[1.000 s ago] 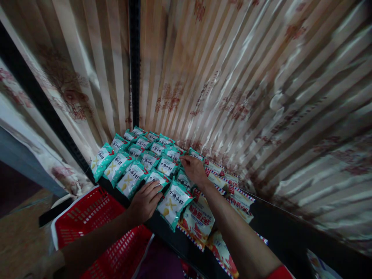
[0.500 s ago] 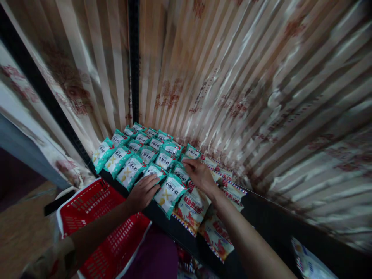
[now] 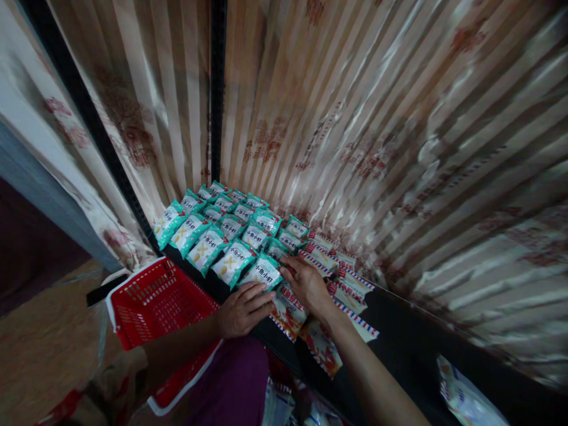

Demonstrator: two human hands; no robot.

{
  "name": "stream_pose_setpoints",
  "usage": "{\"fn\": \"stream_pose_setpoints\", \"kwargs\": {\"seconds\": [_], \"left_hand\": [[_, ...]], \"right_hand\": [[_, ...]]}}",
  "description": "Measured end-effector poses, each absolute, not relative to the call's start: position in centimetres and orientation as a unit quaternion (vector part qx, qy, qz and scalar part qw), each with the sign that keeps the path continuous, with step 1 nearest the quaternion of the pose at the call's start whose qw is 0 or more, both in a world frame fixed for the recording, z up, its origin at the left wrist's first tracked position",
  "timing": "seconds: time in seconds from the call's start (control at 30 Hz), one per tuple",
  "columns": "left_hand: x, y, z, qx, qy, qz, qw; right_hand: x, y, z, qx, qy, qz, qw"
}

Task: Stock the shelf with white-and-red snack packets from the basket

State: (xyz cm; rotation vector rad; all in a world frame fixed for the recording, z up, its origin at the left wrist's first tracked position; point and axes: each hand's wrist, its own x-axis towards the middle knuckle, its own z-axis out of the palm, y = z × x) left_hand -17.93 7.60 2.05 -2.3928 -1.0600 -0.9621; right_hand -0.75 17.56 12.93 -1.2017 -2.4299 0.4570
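Several teal snack packets (image 3: 231,228) lie in rows on a dark shelf (image 3: 399,343). My left hand (image 3: 242,307) rests palm down at the shelf's front edge, fingers stretched out against the nearest teal packet (image 3: 262,273). My right hand (image 3: 306,284) lies just right of that packet, fingers curled on its right edge and over the red-and-white packets (image 3: 288,310). More red-and-white packets (image 3: 350,287) are spread out to the right of my right hand.
A red plastic basket (image 3: 155,307) stands below the shelf at the left. Hanging strips of shiny packaging (image 3: 355,118) fill the space behind and above the shelf. A black upright post (image 3: 217,89) divides them. A loose packet (image 3: 465,399) lies at the lower right.
My right hand has drawn back from the rear teal packets to the front one. My left hand has slid right along the shelf edge. The view has shifted.
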Motion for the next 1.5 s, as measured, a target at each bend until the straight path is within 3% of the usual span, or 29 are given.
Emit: {"fn": "stream_pose_setpoints", "kwargs": {"seconds": [0.53,0.7,0.83,1.2,1.5], "left_hand": [[-17.9,9.4,2.8,-0.846,-0.396,-0.311,0.174],[-17.9,9.4,2.8,-0.852,-0.391,-0.306,0.169],[-17.9,9.3,2.9,-0.853,-0.391,-0.303,0.168],[-17.9,9.4,2.6,-0.856,-0.385,-0.296,0.175],[-17.8,9.5,2.3,-0.859,-0.389,-0.280,0.180]], "right_hand": [[-2.9,17.6,12.6,-0.420,-0.874,0.182,0.165],[-2.2,18.5,13.0,-0.468,-0.856,0.135,0.172],[-1.0,19.8,13.7,-0.525,-0.838,0.069,0.134],[-2.8,21.8,13.8,-0.508,-0.861,0.018,0.028],[-4.5,23.6,12.7,-0.561,-0.825,0.052,0.030]]}}
